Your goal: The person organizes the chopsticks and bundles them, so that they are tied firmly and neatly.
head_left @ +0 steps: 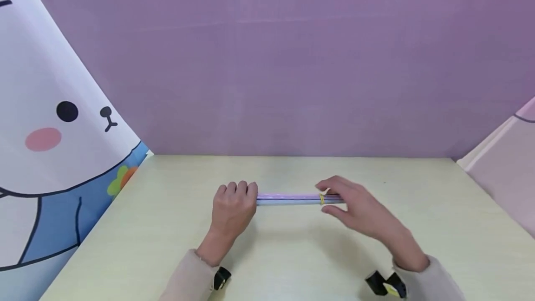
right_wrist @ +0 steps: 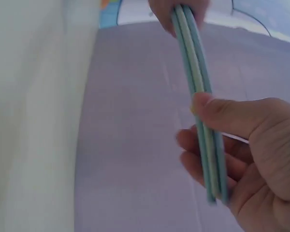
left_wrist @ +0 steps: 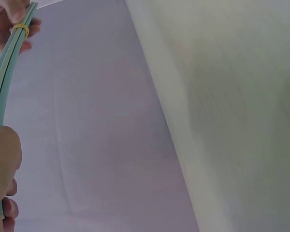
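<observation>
A bundle of slim pastel sticks [head_left: 288,199], pinkish on one side and pale blue on the other, stretches level between the two hands above the table. My left hand [head_left: 235,206] grips its left end in a fist, hiding that end. A yellow rubber band [head_left: 322,199] circles the bundle near its right end. My right hand [head_left: 359,206] surrounds that end loosely, thumb and fingers spread to either side in the head view. In the right wrist view the right thumb [right_wrist: 232,113] crosses over the sticks [right_wrist: 197,67] by the band, with the other fingers behind them.
The pale wooden table [head_left: 284,264] reaches back to a plain purple cloth backdrop [head_left: 292,82]. A cartoon-printed cloth [head_left: 75,161] borders the left side, and another light cloth [head_left: 505,175] hangs along the right. Small black devices [head_left: 386,284] are strapped below the wrists.
</observation>
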Motion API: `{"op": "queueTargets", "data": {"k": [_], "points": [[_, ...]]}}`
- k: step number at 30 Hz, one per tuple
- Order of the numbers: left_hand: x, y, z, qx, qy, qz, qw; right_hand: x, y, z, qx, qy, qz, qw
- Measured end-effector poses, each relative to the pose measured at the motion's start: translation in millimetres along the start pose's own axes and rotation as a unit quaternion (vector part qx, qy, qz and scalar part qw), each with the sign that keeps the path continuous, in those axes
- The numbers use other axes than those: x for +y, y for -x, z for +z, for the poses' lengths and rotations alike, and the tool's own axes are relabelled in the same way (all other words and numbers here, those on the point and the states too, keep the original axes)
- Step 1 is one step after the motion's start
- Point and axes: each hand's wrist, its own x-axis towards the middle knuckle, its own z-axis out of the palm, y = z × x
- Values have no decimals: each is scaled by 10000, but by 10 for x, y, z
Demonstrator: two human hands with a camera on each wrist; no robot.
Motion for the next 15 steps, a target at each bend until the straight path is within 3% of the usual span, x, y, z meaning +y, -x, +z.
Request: {"op": "queueTargets", "data": {"k": [5,8,11,15], "points": [[-10,-26,-14,58,-17,-42,10000,51,34,-31,340,-56,-158,9993],[12,-37,-17,154,-38,-102,9998,30,11,81,859,285,-521,9945],[46,-38,-11,221,-77,-220,9995,-28,-23,198,1247,627,-606,9884],[117,-23,-8,237,-68,-7,9997,-131,-60,341,1036,986,-641,9876]]}}
